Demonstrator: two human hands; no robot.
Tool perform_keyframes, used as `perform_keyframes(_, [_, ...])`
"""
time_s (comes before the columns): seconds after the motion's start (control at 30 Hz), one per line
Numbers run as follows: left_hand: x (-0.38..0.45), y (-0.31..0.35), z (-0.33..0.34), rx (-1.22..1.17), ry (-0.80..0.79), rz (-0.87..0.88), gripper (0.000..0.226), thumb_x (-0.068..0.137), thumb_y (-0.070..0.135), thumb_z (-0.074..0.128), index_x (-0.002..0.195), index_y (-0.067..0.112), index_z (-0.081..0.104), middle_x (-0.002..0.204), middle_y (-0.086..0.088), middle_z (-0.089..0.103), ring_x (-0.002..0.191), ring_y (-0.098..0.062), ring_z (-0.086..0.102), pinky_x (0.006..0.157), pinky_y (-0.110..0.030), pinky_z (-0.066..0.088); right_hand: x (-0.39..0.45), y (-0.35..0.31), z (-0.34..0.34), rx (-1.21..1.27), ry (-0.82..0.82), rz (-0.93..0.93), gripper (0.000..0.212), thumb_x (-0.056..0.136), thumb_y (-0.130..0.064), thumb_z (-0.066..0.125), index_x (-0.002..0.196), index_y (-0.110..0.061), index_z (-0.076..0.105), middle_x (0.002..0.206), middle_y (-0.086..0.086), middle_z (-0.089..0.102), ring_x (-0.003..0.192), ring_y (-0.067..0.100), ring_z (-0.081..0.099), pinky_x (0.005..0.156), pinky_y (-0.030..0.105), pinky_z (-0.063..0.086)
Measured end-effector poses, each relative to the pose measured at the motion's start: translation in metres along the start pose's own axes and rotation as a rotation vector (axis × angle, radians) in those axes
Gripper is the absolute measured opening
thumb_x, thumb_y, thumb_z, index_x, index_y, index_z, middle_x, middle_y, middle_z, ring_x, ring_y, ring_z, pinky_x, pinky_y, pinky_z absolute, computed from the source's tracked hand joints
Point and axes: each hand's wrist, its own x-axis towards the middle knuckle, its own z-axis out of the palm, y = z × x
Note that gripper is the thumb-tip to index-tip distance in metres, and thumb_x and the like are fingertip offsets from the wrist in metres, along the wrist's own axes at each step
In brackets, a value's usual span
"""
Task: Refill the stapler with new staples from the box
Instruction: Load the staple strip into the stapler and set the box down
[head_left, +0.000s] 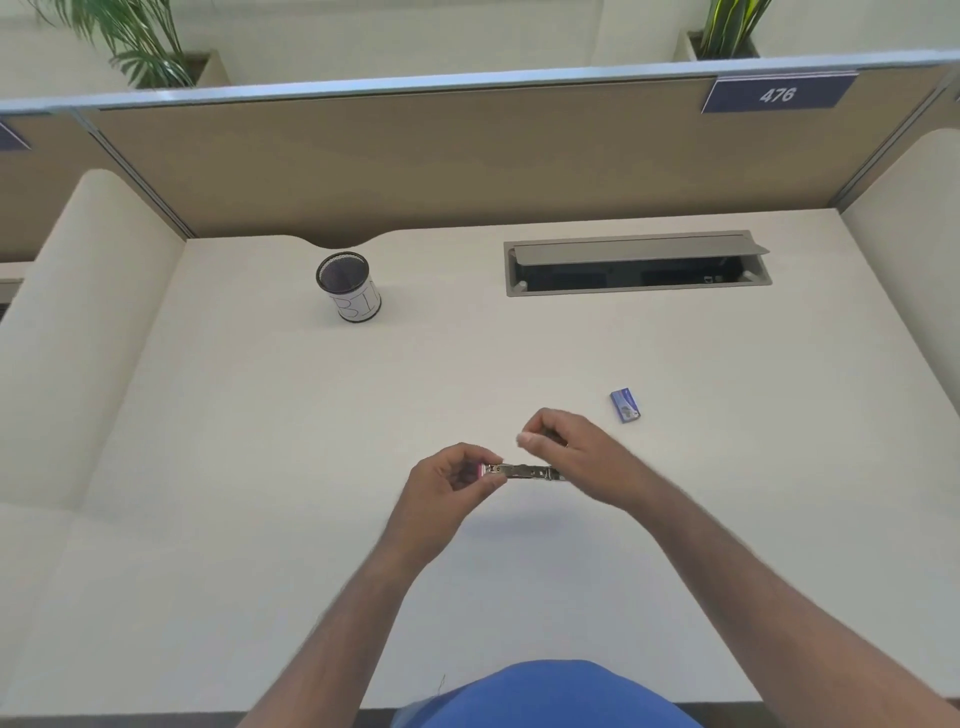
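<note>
Holding: our left hand (457, 480) and right hand (566, 457) grip opposite ends of the stapler (524, 472).
Box: staple box (625, 406) rests apart on the desk (260, 467).

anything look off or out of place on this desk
Nothing stands out. Both hands hold the stapler above the desk; the staple box lies flat, the pen cup stands upright, and the cable tray lid is propped open.

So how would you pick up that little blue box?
The blue staple box lies flat on the desk, clear of both hands. Come from above and pinch its two long sides; they are narrow and parallel, probably the easiest hold.
</note>
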Motion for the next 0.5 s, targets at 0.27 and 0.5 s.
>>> perform_keyframes(0.27, [-0.027,0.017,-0.001,0.053,-0.005,0.047,0.026,0.09,0.046,0.086,0.108,0.028,0.084,0.077,0.015,0.061,0.074,-0.008,0.06,0.075,-0.026,0.053,-0.028,-0.022,0.021,-0.187,-0.028,0.049,0.041,0.081,-0.067,0.059,0.087,-0.028,0.069,0.089,-0.011,0.049,0.08,0.007,0.05,0.077,0.029,0.043])
perform_keyframes(0.5, [-0.043,0.021,0.003,0.047,-0.007,0.049,0.015,0.092,0.037,0.089,0.103,0.027,0.085,0.076,0.017,0.063,0.072,-0.006,0.062,0.074,-0.02,0.054,-0.041,-0.021,0.028,-0.176,-0.041,0.082,0.044,0.079,-0.069,0.059,0.086,-0.026,0.068,0.091,-0.011,0.051,0.082,0.007,0.051,0.075,0.028,0.043])
